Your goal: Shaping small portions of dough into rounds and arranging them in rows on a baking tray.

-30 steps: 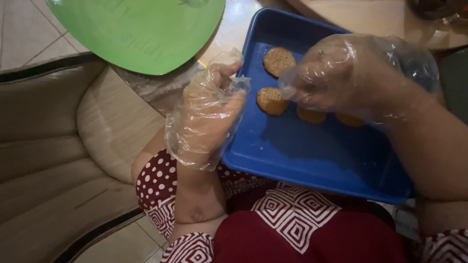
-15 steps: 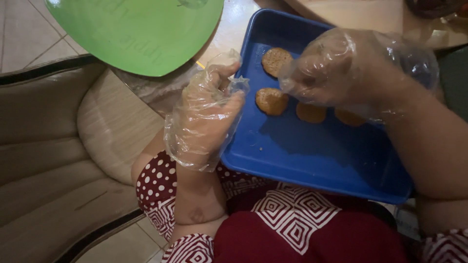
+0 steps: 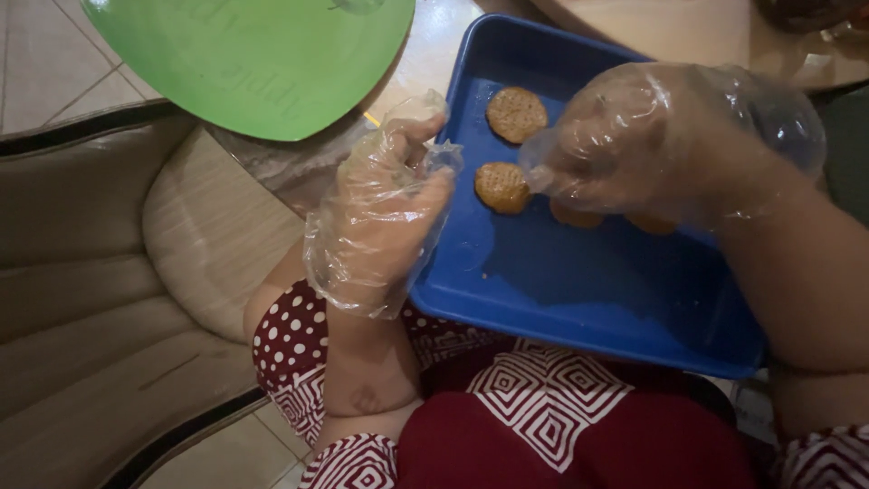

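Blue tray rests on the person's lap, near edge toward the body, far edge by a table. Four flat round orange-brown patties sit in its far half: one far, one nearer and left, two more mostly hidden under the right hand. Patties look light, soft and crumbly, pressed with a ridged top, so likely to break if pinched hard; best lifted by the edges or from underneath with flat fingers. Tray looks stiff plastic with a raised rim, light, easy to hold at the rim. Both hands wear loose clear plastic gloves, which look slippery and baggy, so grip feel is poor. Left hand is curled, fingers bent, at the tray's left rim; looks like it touches or steadies the rim, but glove folds hide whether it really clamps it. Right hand hovers over the tray's far half, fingers bunched downward above the hidden patties; can't tell if it holds one. Green plate lies far left, apart from both hands. Beige seat at left
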